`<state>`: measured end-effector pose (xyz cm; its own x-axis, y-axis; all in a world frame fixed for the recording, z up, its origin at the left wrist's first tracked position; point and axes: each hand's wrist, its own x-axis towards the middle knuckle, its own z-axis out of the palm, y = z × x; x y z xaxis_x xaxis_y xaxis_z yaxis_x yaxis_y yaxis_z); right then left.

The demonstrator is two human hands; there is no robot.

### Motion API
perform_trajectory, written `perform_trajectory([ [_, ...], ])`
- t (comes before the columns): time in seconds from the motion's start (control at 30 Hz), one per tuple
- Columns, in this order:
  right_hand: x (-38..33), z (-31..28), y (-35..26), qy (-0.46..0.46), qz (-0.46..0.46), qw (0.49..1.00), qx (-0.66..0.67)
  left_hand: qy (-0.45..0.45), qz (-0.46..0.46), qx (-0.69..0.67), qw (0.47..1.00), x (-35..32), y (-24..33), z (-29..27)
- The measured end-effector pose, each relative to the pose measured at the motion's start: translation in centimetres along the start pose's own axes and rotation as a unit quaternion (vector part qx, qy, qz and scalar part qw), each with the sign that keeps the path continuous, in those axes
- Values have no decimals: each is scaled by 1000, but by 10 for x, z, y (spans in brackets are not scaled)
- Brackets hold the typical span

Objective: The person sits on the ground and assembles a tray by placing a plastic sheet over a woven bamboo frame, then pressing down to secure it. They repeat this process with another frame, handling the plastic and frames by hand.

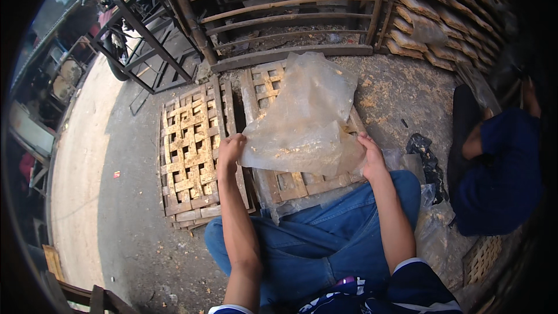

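Sheet: a clear, floppy plastic sheet (305, 119), crumpled and cloudy, dusted with pale crumbs; it stands up in front of my knees, over the right-hand bamboo tray (290, 183).
Left hand: my left hand (230, 150) is closed on the sheet's lower left corner, fingers curled round the edge.
Right hand: my right hand (372, 154) pinches the lower right edge, fingers tucked behind the plastic, so I cannot see how far they wrap.
Weight: I judge it very light; it sags and folds under itself.
Feel: soft, thin, likely slick where clean, gritty where crumbs stick; probably tears if yanked.
Hold: best at the two lower corners, as now, spread apart to keep it taut.
Nearby: a second woven tray (186, 157) lies to my left on the concrete floor (128, 197).
Other person: someone in a dark blue top (500, 174) sits to my right, well apart.
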<state>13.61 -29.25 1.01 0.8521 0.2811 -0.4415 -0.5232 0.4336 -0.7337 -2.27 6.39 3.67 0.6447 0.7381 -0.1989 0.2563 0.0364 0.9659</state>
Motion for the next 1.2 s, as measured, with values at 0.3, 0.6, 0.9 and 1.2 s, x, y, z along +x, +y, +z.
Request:
perform_trajectory([
  [0.3,-5,-4,-13,-31,-36,999,0,84,64,-102,989,13,-18,-10],
  [0.6,-6,-8,-9,-165,196,967,8,-70,-49,116,990,-18,22,-19],
  [0.9,-7,-14,8,-173,141,970,-100,-110,-84,168,976,-3,9,0],
  [1.2,-13,-12,7,-136,184,970,-82,-117,-45,17,992,-8,10,19],
])
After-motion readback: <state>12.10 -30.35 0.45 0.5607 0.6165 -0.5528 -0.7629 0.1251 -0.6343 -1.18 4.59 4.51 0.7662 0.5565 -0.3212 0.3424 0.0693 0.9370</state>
